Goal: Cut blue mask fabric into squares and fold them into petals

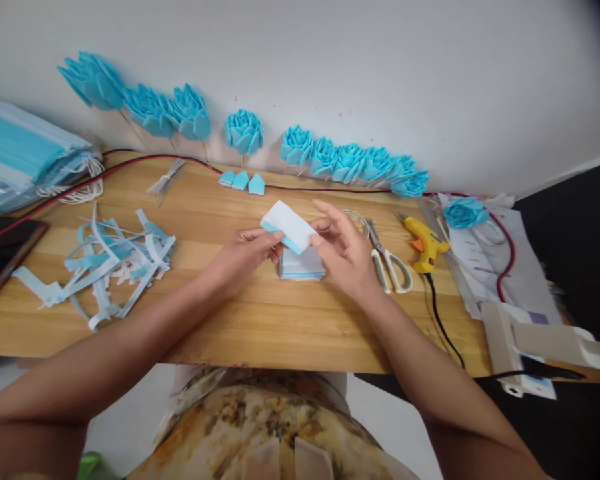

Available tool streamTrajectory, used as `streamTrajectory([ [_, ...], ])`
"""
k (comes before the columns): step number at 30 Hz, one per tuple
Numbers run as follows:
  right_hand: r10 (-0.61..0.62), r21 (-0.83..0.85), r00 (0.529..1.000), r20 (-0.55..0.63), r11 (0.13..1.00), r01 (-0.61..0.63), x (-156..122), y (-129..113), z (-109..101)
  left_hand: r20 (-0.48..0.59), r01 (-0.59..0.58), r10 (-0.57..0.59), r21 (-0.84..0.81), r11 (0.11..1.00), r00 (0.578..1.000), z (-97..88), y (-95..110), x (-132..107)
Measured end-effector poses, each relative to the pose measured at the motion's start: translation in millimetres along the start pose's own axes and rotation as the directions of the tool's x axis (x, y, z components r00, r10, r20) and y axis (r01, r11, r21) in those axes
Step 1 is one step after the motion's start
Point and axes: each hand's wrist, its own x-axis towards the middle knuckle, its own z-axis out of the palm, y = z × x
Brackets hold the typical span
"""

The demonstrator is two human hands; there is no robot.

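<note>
Between my two hands is a small folded piece of white and light-blue mask fabric (pixel 293 225), tilted above the table. My left hand (pixel 253 252) pinches its lower left edge between thumb and fingers. At its right end, the thumb and a finger of my right hand (pixel 345 250) grip the piece, with the index finger raised. Directly below sits a neat stack of similar cut pieces (pixel 303 265), partly covered by the held one. Three small blue petals (pixel 241 181) with pointed tops lie behind my hands.
Scissors (pixel 389 263), a tape roll (pixel 359 221) and a yellow glue gun (pixel 425 245) lie right. Cut strips (pixel 113 260), a phone (pixel 5 250) and packed masks (pixel 25 157) are left. Several blue fabric flowers (pixel 244 132) line the wall. A power strip (pixel 510 340) sits at the right edge.
</note>
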Motion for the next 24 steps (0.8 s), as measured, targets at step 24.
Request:
streamTrajectory([
  [24, -0.144, -0.128, 0.989, 0.019, 0.981, 0.146, 3.9, -0.9, 2.2, 0.022, 0.016, -0.020, 0.188, 0.982, 1.000, 0.0, 1.7, -3.0],
])
